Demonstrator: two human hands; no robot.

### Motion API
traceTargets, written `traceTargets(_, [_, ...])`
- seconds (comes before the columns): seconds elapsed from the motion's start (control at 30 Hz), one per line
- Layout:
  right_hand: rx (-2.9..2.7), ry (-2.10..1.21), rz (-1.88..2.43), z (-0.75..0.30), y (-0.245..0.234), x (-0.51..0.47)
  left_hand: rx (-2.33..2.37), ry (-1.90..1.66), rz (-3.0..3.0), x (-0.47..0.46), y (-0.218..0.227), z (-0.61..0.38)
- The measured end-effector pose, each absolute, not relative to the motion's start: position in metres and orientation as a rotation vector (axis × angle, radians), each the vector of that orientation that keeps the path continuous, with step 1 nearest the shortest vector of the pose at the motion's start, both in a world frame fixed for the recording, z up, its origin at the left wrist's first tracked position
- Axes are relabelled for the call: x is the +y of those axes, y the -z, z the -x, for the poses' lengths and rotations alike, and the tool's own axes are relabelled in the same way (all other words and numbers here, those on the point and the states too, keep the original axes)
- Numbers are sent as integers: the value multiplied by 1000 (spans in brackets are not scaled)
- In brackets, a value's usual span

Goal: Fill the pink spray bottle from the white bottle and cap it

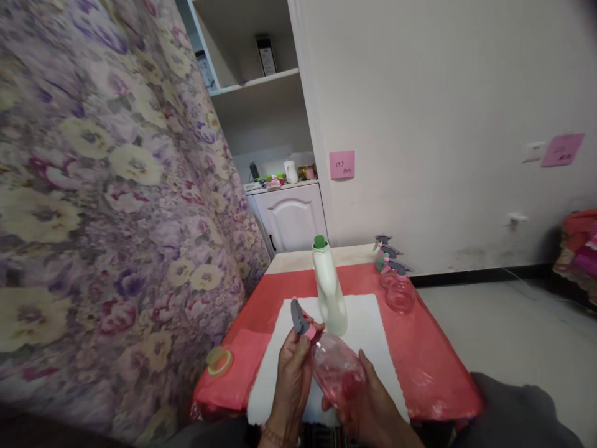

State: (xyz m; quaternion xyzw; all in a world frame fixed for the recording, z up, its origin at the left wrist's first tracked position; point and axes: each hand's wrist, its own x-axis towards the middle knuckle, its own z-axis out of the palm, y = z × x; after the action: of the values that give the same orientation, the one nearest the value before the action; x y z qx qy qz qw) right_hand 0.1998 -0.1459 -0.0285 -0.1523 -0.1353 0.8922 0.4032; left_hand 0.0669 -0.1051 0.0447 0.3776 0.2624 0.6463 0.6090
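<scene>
A clear pink spray bottle (336,366) with a grey and pink trigger head lies tilted between my two hands. My left hand (295,361) is closed around its neck, just below the trigger. Lower down, my right hand (368,398) grips the bottle's body near the base. Just beyond them a tall pale-green bottle (330,292) stands upright, with something green at its open-looking mouth. Under both lies a white cloth (366,317) on the red table cover (429,354).
More spray bottles (400,295) stand along the table's right side. A roll of tape (219,361) lies at the left edge. A floral curtain (125,205) hangs close on the left. Behind the table are a white cabinet (293,218) and a wall with pink notes (342,165).
</scene>
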Motion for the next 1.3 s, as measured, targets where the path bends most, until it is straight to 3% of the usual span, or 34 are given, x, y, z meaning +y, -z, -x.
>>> traceTargets(0.23, [-274,-2340,360,-201,30,-143,566,-1471,-910,-106,-45,-67])
traceTargets(0.6, [-272,-2114,454,-202,21,-145,662,-1504,-918,-106,-42,-68])
traceTargets(0.77, [-330,-2136,262,-209,36,-144,696,-1518,-939,-108,-48,-69])
traceTargets(1.13, [-397,-2334,412,-204,51,-132,701,-1402,-1023,-113,-51,-70])
traceTargets(1.3, [-209,-2263,434,-199,53,-132,630,-1343,-1145,-117,-48,-68])
